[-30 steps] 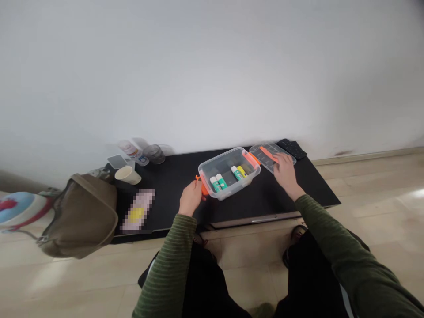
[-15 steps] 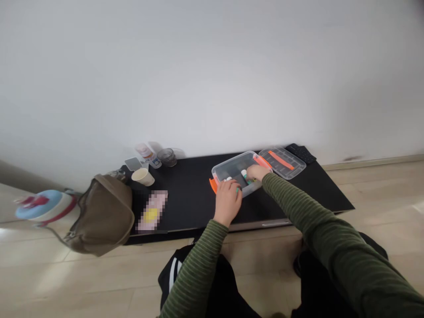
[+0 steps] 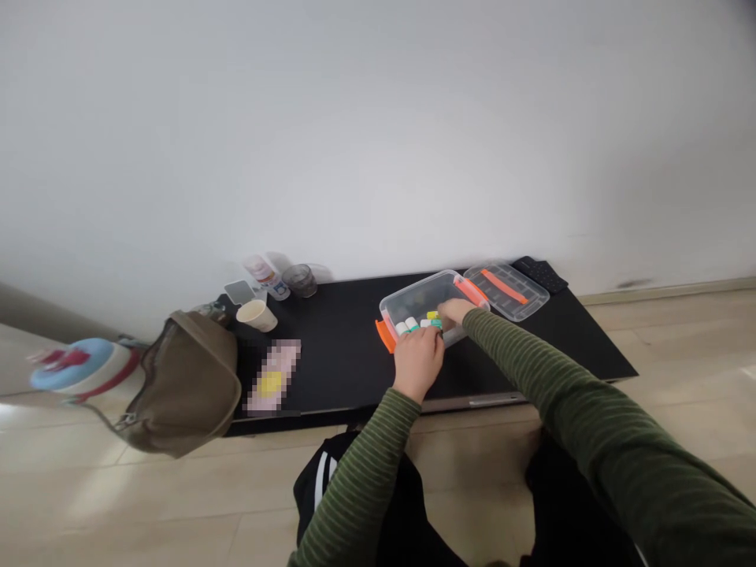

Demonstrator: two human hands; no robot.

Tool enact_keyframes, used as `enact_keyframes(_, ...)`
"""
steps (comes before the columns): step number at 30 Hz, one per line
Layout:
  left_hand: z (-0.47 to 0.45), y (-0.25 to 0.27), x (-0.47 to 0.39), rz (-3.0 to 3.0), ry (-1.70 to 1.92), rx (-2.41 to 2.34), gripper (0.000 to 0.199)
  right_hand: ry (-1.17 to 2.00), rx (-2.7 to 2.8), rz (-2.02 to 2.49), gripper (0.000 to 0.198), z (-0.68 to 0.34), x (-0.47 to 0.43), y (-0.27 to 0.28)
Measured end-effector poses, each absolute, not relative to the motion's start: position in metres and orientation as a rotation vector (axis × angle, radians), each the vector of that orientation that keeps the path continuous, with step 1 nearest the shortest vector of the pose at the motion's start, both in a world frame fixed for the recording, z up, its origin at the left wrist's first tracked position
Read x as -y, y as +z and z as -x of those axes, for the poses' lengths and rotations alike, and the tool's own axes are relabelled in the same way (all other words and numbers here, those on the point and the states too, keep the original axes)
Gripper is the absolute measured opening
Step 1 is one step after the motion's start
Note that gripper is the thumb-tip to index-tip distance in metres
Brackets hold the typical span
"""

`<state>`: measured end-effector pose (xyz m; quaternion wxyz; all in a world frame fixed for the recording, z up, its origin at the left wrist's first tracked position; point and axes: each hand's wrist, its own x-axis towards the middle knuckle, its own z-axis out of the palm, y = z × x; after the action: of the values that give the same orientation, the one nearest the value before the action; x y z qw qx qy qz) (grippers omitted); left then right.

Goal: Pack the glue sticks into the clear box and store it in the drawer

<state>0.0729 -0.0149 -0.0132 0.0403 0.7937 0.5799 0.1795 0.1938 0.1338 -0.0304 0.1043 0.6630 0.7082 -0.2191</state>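
Observation:
A clear plastic box (image 3: 413, 295) with orange latches stands uncovered on the black table (image 3: 336, 346). Inside it, near the front wall, lie several small white-and-green cylinders (image 3: 412, 324) and a yellow one (image 3: 433, 315). My left hand (image 3: 418, 362) curls over the box's near rim with its fingers together, beside the white-and-green cylinders; a small dark bit shows at its fingertips. From the right my right hand (image 3: 456, 312) reaches down into the box, fingers bent together, close to the yellow cylinder. What either hand holds is hidden.
Right of the box lie its clear lid (image 3: 508, 291) with an orange handle and a black keyboard (image 3: 540, 273). To the left are a paper cup (image 3: 257, 316), a bottle (image 3: 267, 277), a dark glass (image 3: 300, 279), a blurred-out pink item (image 3: 275, 378) and a brown bag (image 3: 183, 386).
My left hand has shifted right along the near rim, uncovering the white-and-green cylinders. My right hand has moved slightly, and the yellow cylinder now shows beside it.

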Motion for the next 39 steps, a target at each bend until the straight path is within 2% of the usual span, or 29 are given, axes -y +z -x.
enact_keyframes(5, -0.073, -0.016, 0.01, -2.363, 0.523, -1.889, 0.027, -0.518, -2.356, -1.932, 0.064, -0.217, -0.11, 0.002)
enact_keyframes(8, -0.074, -0.017, 0.007, -2.354, 0.551, -1.877, 0.027, -0.254, -2.685, -2.174, 0.057, -0.239, -0.084, 0.018)
enact_keyframes(10, -0.075, -0.017, 0.007, -2.305, 0.703, -1.844, 0.03, -0.195, -2.898, -2.227, 0.054, -0.253, -0.061, 0.021)
enact_keyframes(13, -0.077, -0.016, 0.012, -2.21, 1.03, -1.642, 0.041, -0.39, -3.124, -2.144, 0.052, -0.268, -0.025, 0.011)
enact_keyframes(15, -0.08, -0.015, 0.018, -2.213, 1.123, -1.453, 0.048, -0.542, -3.165, -2.091, 0.052, -0.274, -0.003, -0.002)
enact_keyframes(18, -0.088, -0.017, 0.026, -2.29, 1.076, -1.314, 0.052, -0.735, -3.147, -2.005, 0.054, -0.277, 0.018, -0.019)
enact_keyframes(23, -0.106, -0.022, 0.028, -2.351, 0.824, -1.452, 0.04, -0.884, -3.006, -1.78, 0.057, -0.281, 0.026, -0.032)
enact_keyframes(26, -0.116, -0.022, 0.03, -2.37, 0.797, -1.498, 0.035, -0.648, -3.013, -1.781, 0.055, -0.287, 0.027, -0.035)
enact_keyframes(31, -0.121, -0.014, 0.038, -2.285, 0.969, -1.558, 0.029, 0.001, -3.106, -1.829, 0.047, -0.293, 0.035, -0.033)
enact_keyframes(33, -0.116, -0.007, 0.038, -2.146, 1.128, -1.609, 0.028, 0.144, -3.107, -1.93, 0.043, -0.3, 0.035, -0.031)
enact_keyframes(35, -0.109, -0.002, 0.037, -1.994, 1.296, -1.657, 0.028, 0.135, -3.033, -2.193, 0.041, -0.312, 0.031, -0.03)
enact_keyframes(37, -0.106, 0.0, 0.037, -2.005, 1.296, -1.644, 0.029, -0.055, -2.835, -2.588, 0.043, -0.329, 0.022, -0.032)
enact_keyframes(39, -0.112, -0.005, 0.038, -2.217, 1.025, -1.553, 0.031, -0.381, -2.539, -2.916, 0.046, -0.347, 0.011, -0.037)
